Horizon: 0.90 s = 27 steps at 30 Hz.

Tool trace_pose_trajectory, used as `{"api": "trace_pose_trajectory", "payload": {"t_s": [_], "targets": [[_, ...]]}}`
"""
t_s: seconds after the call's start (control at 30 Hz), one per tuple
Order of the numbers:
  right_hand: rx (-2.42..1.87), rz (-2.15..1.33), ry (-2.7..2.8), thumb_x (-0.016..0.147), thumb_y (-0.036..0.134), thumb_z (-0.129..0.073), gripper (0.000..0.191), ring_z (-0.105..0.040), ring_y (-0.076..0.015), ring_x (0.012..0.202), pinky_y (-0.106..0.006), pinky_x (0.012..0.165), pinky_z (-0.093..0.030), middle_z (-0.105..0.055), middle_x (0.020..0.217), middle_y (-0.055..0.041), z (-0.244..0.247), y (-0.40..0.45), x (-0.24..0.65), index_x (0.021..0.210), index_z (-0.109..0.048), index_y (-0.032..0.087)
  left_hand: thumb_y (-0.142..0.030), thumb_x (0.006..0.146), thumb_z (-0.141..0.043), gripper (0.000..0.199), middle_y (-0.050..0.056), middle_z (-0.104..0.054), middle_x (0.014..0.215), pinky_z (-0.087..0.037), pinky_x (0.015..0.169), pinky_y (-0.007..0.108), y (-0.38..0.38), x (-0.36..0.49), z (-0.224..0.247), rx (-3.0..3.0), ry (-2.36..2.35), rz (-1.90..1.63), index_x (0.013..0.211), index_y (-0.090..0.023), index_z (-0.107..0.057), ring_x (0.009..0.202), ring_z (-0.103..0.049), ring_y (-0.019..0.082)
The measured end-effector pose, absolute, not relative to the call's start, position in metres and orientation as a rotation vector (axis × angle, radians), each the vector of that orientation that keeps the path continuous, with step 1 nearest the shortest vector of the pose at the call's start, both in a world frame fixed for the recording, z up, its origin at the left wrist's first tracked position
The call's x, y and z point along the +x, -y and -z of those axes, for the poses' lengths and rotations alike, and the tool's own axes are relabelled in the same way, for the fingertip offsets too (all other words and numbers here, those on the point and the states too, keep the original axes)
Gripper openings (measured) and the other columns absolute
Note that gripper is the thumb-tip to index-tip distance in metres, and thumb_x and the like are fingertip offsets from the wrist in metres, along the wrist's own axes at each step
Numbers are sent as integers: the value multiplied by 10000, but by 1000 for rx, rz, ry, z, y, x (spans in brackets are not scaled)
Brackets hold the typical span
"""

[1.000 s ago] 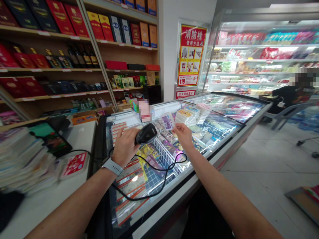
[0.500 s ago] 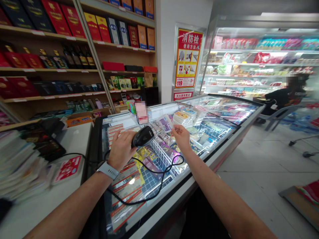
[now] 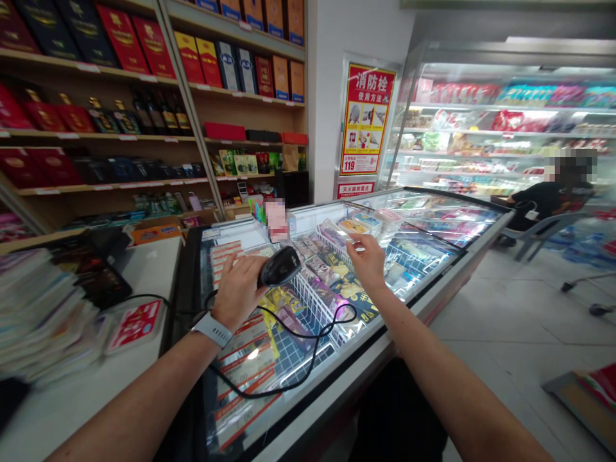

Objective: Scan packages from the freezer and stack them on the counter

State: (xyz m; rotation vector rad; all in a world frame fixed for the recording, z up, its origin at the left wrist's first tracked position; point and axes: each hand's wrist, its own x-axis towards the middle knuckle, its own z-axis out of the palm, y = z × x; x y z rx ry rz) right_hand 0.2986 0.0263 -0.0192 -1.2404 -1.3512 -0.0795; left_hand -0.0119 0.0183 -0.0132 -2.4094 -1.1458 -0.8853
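Your left hand [image 3: 240, 289] wraps around the black scanner [image 3: 280, 266] above the glass-topped freezer [image 3: 332, 393]. Farther out, your right hand [image 3: 368, 262] pinches a flat, pale packet [image 3: 335, 233] near the stacked packs [image 3: 368, 223]. A red poster [image 3: 368, 119] hangs beyond.

The scanner [image 3: 280, 265] looks like shiny black plastic, freezer lid's [image 3: 291, 372] glossy smooth glass, shelving [image 3: 262, 117] kinda matt wood.
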Motion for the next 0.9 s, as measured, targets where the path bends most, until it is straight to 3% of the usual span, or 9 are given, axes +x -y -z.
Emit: {"api": "trace_pose_trajectory", "payload": {"t_s": [0.2,0.6,0.9], "targets": [[-1314,313,1391,871,285,-563,210,-631,-179,739,-342,733,-541,-654,944,-69,4,-35,327,1009,-690,189,-198,809,-572,350,111,-712,1136,-309,1101,522,-18,-11,13,-2406,1161,897,1158,-192,-586,1105,-631,303],[-1623,646,1578,908,204,-519,244,-614,-250,987,-342,778,-492,-649,1054,-109,3,-60,352,1075,-696,192,-192,796,-604,353,94,-711,1128,-279,1128,532,-16,-11,12,-2428,1163,875,1149,-207,-588,1101,-635,300],[-1685,641,1682,902,171,-541,236,-607,-254,995,-352,777,-510,-649,1048,-112,10,-70,348,1052,-720,203,-177,782,-599,360,110,-711,1125,-302,1118,539,-15,-9,10,-2422,1196,847,1141,-203,-589,1110,-629,311]]}}
